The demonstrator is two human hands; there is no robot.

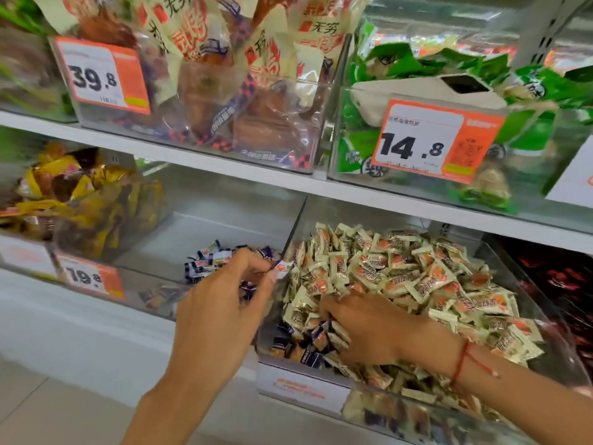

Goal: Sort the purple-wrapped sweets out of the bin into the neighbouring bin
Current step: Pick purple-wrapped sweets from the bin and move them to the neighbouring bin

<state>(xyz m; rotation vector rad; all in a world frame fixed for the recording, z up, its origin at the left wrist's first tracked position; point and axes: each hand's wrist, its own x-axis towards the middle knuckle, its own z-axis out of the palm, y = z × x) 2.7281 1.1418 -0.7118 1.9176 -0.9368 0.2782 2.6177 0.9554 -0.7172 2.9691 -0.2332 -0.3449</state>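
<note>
Purple-wrapped sweets (301,343) are small pillow packs, dark purple with a white and orange panel, and they lie in two places. A loose cluster sits at the front left corner of the full bin (519,284), half buried under the cream-and-orange sweets (417,277) that fill the rest of it. A smaller heap of purple ones (208,260) lies near the right wall of the neighbouring bin (205,200), on its bare floor.

The left hand (221,303) hangs over the clear wall between the two bins, its thumb and fingers curled around one wrapped sweet (284,265) pinched at the fingertips; more purple wrappers show under the palm. The right hand (369,329) lies palm down in the full bin, fingers curled into the pile at the purple cluster; whether it grips any sweet cannot be told. A red string (462,361) circles that wrist.

To the left stands a bin of yellow-wrapped snacks (80,200). On the shelf above, price tags read 39.8 (96,77) and 14.8 (417,146).
</note>
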